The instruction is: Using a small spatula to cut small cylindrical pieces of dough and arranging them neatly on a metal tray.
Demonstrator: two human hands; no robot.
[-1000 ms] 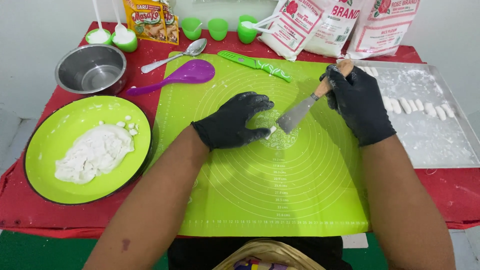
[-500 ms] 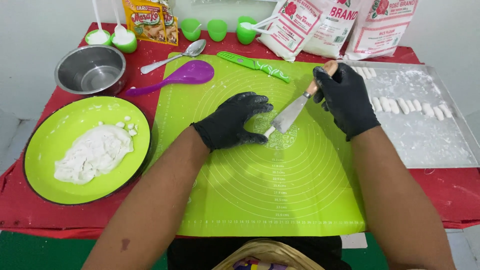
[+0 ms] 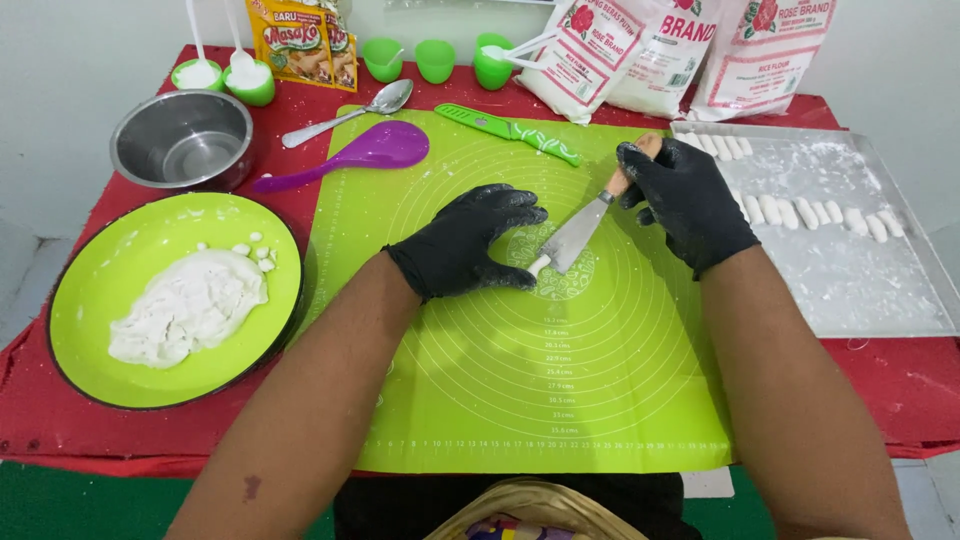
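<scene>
The left hand (image 3: 468, 243) lies palm down on the mat (image 3: 520, 400), fingers bent over a small white dough piece (image 3: 540, 266) that peeks out at its fingertips. The right hand (image 3: 685, 200) is closed around the wooden handle of a scraper (image 3: 575, 238), whose flat metal blade slants down to touch that piece. The dough looks soft, light and a bit sticky, so it is probably best taken gently by its sides; the scraper is stiff and best gripped at the handle. Right of the right hand, a floured tray (image 3: 850, 290) holds about a dozen finished pieces in one row. Left of the left hand sit one green plate (image 3: 90, 370) of dough and one steel bowl (image 3: 182, 140); beyond both hands lie one purple spoon (image 3: 360, 152), one metal spoon (image 3: 350, 110), one green knife (image 3: 510, 130), three green cups (image 3: 435, 58) and three flour bags (image 3: 680, 50).
</scene>
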